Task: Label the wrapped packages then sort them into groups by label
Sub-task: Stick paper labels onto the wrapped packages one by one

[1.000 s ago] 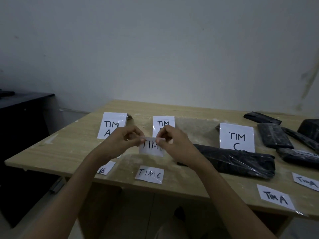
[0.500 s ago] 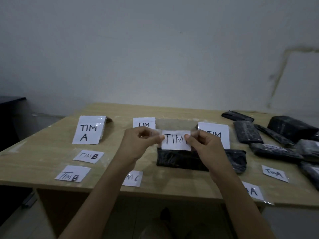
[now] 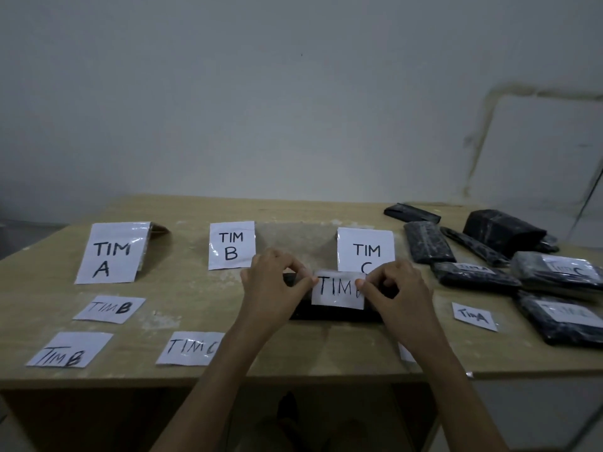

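Note:
A white paper label [image 3: 337, 290] reading "TIM" is stretched between my hands over a black wrapped package [image 3: 329, 313] on the wooden table [image 3: 182, 288]. My left hand [image 3: 272, 288] pinches its left edge and my right hand [image 3: 396, 290] pinches its right edge, hiding the last letter. Whether the label touches the package I cannot tell. Standing signs mark TIM A [image 3: 111, 252], TIM B [image 3: 231, 244] and TIM C [image 3: 365, 251] at the back.
Loose labels lie on the table: two TIM B [image 3: 109, 308] [image 3: 70, 350], one TIM C [image 3: 191, 348], one TIM A [image 3: 473, 316]. Several black wrapped packages [image 3: 476, 275] are piled at the right, some with labels. A dark cabinet edge shows at far left.
Both hands have carried the label rightward and down over the black package. The camera view has swung right and dropped slightly.

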